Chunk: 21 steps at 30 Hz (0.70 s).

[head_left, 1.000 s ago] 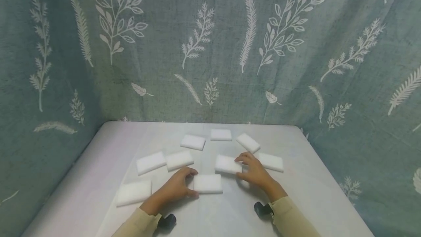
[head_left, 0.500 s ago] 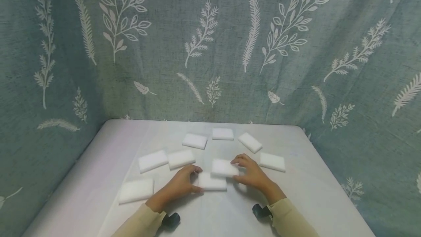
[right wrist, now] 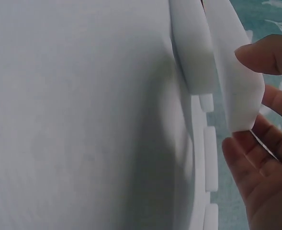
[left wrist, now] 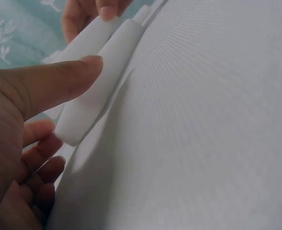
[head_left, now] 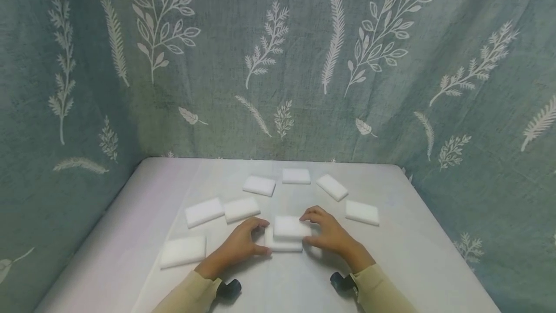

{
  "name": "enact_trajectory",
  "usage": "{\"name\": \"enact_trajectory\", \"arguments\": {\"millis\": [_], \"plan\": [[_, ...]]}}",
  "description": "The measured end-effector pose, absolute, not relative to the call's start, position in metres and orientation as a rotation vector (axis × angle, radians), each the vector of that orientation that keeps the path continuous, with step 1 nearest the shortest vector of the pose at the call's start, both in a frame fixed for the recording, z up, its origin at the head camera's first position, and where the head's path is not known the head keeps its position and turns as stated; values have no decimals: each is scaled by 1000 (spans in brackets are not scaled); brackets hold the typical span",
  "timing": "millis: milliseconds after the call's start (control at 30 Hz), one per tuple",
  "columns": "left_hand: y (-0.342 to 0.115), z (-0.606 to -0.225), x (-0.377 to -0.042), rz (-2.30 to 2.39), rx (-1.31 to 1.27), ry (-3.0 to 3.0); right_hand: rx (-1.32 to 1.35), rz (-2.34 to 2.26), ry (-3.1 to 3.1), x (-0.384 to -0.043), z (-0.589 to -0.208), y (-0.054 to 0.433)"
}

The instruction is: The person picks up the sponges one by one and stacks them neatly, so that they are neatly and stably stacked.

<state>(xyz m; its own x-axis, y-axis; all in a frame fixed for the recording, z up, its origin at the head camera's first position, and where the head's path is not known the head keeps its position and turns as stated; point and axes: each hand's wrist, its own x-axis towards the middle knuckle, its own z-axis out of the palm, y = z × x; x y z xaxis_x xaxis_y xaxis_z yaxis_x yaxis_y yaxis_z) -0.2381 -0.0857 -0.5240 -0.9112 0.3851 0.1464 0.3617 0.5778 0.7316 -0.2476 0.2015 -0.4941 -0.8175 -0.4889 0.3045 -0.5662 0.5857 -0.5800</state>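
Near the middle of the table, a white rectangular sponge [head_left: 283,245] lies flat. My left hand [head_left: 244,241] holds it by its left end, thumb along the front side and fingers toward the back. My right hand [head_left: 331,233] pinches a second white sponge [head_left: 290,227] by its right end. That upper sponge is raised over the first one, overlapping it and set slightly to the right and back. In the right wrist view a gap shows between the held sponge [right wrist: 236,81] and the lower sponge [right wrist: 192,52]. The lower sponge's far edge is hidden in the head view.
More white sponges lie around on the white table [head_left: 434,274]: one at left [head_left: 183,251], a pair [head_left: 242,209] behind my left hand, several along the back, such as a sponge [head_left: 296,176], and a sponge [head_left: 362,212] at right. A patterned green curtain [head_left: 304,62] encloses the table.
My right hand has carried its sponge left and toward me, from beside the left-hand sponge to over it. The left hand has stayed at its sponge's left end.
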Motion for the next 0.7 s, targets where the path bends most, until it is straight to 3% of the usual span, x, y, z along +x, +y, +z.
{"name": "enact_trajectory", "arguments": {"millis": [700], "plan": [[-85,-525,-239,1294,639,2775,984,1060,-2722,-244,-498,187]]}}
